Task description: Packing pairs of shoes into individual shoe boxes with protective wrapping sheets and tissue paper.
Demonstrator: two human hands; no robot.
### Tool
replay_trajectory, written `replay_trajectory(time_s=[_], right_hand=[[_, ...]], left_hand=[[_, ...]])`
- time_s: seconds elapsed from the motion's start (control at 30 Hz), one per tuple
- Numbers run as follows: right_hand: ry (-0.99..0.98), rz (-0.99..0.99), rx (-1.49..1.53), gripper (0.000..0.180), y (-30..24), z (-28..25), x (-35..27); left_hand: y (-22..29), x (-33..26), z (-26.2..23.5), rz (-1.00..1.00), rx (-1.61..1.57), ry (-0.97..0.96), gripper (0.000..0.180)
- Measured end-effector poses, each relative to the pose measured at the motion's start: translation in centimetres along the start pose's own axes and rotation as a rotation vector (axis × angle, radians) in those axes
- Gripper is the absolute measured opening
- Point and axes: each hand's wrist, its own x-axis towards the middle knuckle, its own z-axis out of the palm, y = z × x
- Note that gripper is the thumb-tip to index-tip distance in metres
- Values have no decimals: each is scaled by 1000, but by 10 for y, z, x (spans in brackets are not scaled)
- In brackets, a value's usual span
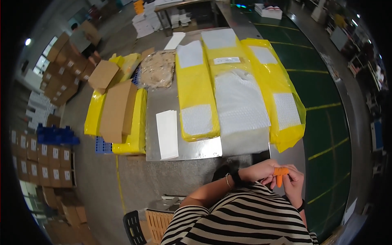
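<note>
My two hands meet in front of my striped shirt, just off the table's near right corner. Orange finger cots (280, 171) cover fingers between them, apparently those of my left hand (263, 170). The covered fingers stick out, and the others are partly curled with nothing seen in them. My right hand (295, 179) is closed, its fingertips pinching the orange covering. Exactly which fingers are covered is partly hidden. Nearest to the hands on the table lies a stack of white sheets under bubbly white wrap (241, 102). Beside it is a yellow-wrapped bundle (281, 92).
Another yellow-wrapped long bundle (194, 85) and a folded white paper (167, 134) lie on the metal table (204, 149). To the left stand open cardboard boxes (118, 110) on yellow packs. A green conveyor belt (324, 122) runs along the right. A chair (157, 224) stands behind me.
</note>
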Motion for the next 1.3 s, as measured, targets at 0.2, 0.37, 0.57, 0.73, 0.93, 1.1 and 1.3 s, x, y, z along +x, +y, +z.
replay_trajectory(time_s=[0.2,0.37,0.57,0.73,0.93,1.1,1.3], right_hand=[[-88,11,-86,16,3,-26,-11],[-201,-79,-80,16,13,-49,-23],[-237,-176,-22,12,21,-66,-36],[-222,-219,-3,14,26,-77,-47],[-237,-269,35,12,18,-78,-38],[-255,-334,93,14,20,-71,-31],[-235,-331,132,20,21,-63,-30]], left_hand=[[-30,14,27,127,-93,154,48],[-39,22,54,153,-12,201,49],[-61,37,70,226,-60,125,51],[-48,40,82,150,42,63,46],[-16,23,101,46,125,15,29],[3,19,108,-150,200,36,28],[-32,19,92,-18,-53,80,44]])
